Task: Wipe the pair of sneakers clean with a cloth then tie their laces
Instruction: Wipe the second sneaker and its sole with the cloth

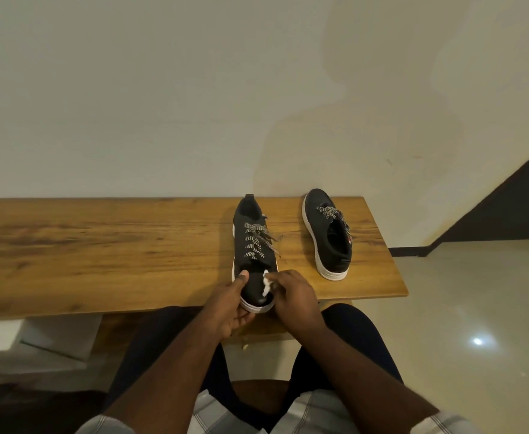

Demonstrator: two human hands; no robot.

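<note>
Wiping underway: left hand (230,303) grips toe of black knit sneaker with white rubber sole (254,252) at wooden bench (100,245) near edge; right hand (294,297) pinches small white cloth (267,281) on toe cap. Shoe probably light, soft upper, stiff sole, best held by sole. Long axis runs away, toe toward person; second black sneaker (329,233) near right, heel toward person, laces loose

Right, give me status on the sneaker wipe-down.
Left hand grips near sneaker at the toe. Right hand presses white cloth on the toe cap. Far sneaker untouched, laces loose. Nothing in the way.
</note>
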